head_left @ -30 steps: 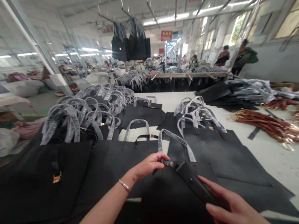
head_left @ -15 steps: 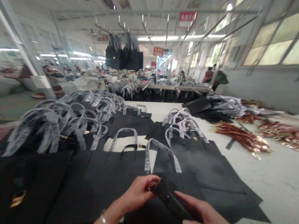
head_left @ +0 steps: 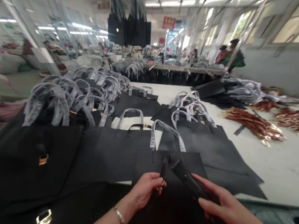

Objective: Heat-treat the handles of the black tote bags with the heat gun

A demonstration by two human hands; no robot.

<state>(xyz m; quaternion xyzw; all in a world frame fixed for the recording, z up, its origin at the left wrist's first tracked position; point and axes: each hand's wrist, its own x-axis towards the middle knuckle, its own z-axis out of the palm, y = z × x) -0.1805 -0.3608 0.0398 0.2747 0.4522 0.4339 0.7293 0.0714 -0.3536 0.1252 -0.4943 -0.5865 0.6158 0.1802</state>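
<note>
My left hand (head_left: 150,189) pinches a short black strap (head_left: 165,167) with a small gold buckle at its lower end. To its right, my right hand (head_left: 215,196) is wrapped round a long dark piece (head_left: 185,176) that looks like folded leather with a small metal stud. A gap separates the strap from the dark piece. Beneath both hands lies a flat black bag panel (head_left: 195,160) with a plastic-wrapped handle (head_left: 164,124) standing above its upper edge. The lower ends of the held items are dark and hard to make out.
Black bags with wrapped handles (head_left: 61,97) are piled at left, one with a gold clasp (head_left: 44,219) near the front. Brown straps (head_left: 256,123) lie on the white table (head_left: 288,171) at right. Black bags (head_left: 129,29) hang ahead; people (head_left: 233,55) are at the back right.
My hands have moved apart, and the buckled strap now shows separately from the dark piece. The camera view has tilted down, bringing another gold clasp into view at lower left.
</note>
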